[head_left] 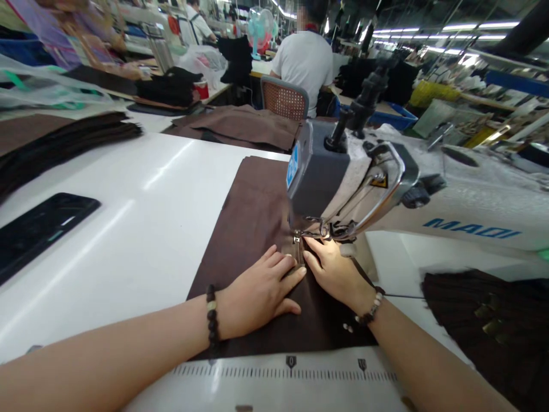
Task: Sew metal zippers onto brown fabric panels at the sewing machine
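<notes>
Ruler scale (291,369) along near table edge. Brown fabric (240,229) just past it, flat on white table (171,194), running under the sewing machine (412,177) head. Left hand (259,294) palm down on it, fingers extended; right hand (338,274) likewise, fingertips by the presser foot (297,237). Hands near each other, neither clamped. Phone (51,226) left, dark cloth (493,337) right. Beyond: chair (283,98), person in white shirt (305,63).
</notes>
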Tool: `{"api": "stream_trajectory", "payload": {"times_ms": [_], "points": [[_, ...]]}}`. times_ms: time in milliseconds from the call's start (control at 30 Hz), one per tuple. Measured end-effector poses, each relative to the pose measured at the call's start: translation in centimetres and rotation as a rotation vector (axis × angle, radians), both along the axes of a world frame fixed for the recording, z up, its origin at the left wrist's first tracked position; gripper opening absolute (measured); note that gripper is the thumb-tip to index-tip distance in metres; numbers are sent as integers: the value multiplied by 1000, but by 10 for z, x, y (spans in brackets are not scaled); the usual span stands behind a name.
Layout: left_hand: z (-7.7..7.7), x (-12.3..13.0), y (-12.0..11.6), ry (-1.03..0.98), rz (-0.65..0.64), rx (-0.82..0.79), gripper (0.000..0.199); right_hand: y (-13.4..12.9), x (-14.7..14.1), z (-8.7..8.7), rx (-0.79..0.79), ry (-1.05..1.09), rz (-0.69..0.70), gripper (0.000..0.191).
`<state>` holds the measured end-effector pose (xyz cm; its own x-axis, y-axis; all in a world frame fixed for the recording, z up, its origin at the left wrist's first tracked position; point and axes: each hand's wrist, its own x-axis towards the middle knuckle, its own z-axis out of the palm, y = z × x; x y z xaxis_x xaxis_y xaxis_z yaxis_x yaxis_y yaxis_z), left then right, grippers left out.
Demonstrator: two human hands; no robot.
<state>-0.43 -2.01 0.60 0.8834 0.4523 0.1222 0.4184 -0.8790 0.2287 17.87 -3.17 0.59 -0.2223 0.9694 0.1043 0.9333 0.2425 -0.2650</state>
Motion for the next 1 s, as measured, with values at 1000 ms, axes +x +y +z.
{"api": "stream_trajectory", "payload": {"times_ms": [1000], "points": [[-3, 1, 11, 2, 10, 2, 47, 11, 6, -15, 38, -141, 68, 34]]}}
